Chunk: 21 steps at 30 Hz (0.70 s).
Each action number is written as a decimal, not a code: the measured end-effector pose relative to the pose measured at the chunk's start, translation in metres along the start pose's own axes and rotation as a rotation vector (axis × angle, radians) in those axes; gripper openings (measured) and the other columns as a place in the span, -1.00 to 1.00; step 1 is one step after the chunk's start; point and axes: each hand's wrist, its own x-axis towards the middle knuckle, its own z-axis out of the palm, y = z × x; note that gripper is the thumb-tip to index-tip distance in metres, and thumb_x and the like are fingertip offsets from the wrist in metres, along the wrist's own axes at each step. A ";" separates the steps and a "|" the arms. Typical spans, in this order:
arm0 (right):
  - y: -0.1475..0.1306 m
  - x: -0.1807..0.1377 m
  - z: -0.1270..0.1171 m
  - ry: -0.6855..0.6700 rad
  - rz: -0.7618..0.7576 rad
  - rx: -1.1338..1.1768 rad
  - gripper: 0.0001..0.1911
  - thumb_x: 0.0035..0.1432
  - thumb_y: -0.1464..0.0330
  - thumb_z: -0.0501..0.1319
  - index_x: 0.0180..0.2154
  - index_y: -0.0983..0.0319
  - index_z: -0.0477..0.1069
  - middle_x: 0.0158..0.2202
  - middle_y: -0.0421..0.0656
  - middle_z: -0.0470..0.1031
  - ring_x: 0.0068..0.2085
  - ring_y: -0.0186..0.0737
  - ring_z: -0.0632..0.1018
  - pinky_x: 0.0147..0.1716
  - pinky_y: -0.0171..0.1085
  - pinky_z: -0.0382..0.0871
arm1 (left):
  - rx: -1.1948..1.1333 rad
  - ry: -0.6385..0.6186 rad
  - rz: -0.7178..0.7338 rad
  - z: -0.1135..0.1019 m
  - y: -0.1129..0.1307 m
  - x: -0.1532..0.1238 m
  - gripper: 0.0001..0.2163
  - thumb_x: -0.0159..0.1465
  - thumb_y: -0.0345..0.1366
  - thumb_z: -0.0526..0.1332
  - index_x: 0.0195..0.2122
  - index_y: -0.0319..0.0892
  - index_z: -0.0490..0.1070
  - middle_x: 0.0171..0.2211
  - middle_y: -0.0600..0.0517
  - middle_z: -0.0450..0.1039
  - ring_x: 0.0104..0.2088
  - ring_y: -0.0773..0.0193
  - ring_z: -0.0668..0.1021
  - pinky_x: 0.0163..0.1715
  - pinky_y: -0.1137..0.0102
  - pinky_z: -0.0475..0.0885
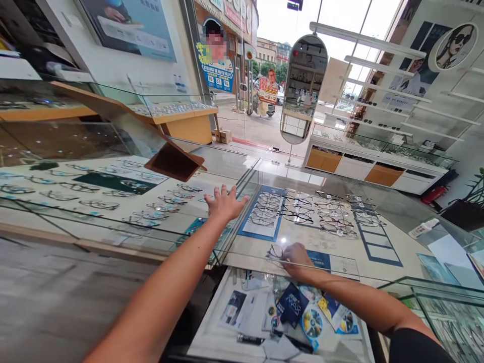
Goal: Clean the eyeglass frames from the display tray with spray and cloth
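My left hand is stretched out with its fingers spread, at the glass top near the joint between two display cases. It holds nothing. Lower and to the right, my right hand has its fingers curled at a pair of eyeglasses, just above the pale floor of the right case; its fingertips are partly hidden. Beyond it, rows of eyeglass frames lie in the case, some on a blue-bordered tray. A blue card lies beside my right wrist.
Below my right arm, an open drawer holds leaflets, packets and discs. More frames fill the left case. A brown angled panel rises above that case. An oval mirror stands beyond the counter. A white bottle is at the right.
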 end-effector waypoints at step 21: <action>0.077 0.117 -0.211 0.043 0.149 -0.299 -0.73 0.37 0.35 0.21 -0.04 0.21 0.66 0.07 0.01 0.62 0.14 0.05 0.47 0.12 -0.09 0.25 | 0.020 -0.016 -0.010 0.000 0.003 -0.001 -0.24 0.42 0.17 -0.16 0.53 -0.16 0.03 0.54 -0.25 -0.09 0.52 -0.26 0.02 0.39 -0.25 0.01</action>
